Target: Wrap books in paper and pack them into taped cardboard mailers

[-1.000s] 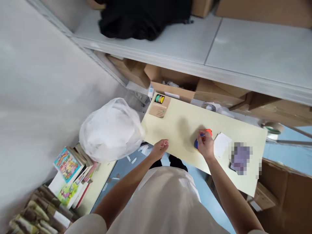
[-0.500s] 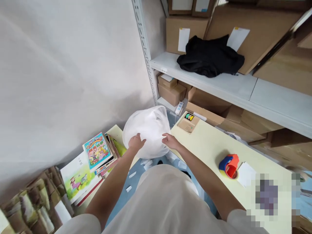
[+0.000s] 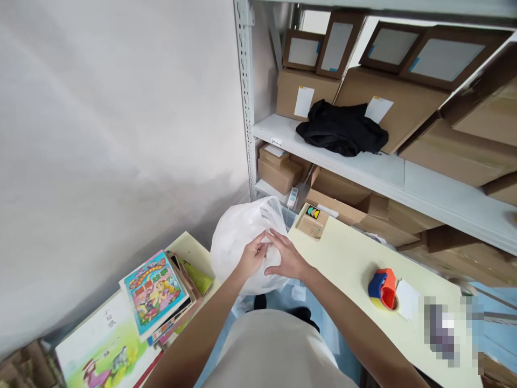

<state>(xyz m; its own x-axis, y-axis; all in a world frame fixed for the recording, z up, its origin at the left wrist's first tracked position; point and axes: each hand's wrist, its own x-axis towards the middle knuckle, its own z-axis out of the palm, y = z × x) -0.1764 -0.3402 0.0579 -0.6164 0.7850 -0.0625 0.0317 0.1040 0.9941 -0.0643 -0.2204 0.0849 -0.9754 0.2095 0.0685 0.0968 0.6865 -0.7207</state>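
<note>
A big white plastic bag (image 3: pixel 232 245), full and rounded, stands between the two tables. Above its right side my hands meet at the fingertips. The fingers of my left hand (image 3: pixel 252 257) are drawn together against the thumb; whatever may be between them is too small to make out. My right hand (image 3: pixel 288 257) curves in from the other side, its thumb held apart from its fingers, and its forefinger tip is close to or touching the left fingertips. I cannot tell whether either hand touches the bag.
Picture books (image 3: pixel 155 293) are stacked on the left table. The right table (image 3: pixel 343 258) holds a small card box (image 3: pixel 313 222), a red and blue tape dispenser (image 3: pixel 382 289) and white paper (image 3: pixel 407 299). Behind, a shelf (image 3: pixel 323 156) carries cartons and black cloth (image 3: pixel 343 129). Scraps lie on the floor.
My hands have come together from apart, and my left fingers have closed. The view has tilted up, showing more of the shelf.
</note>
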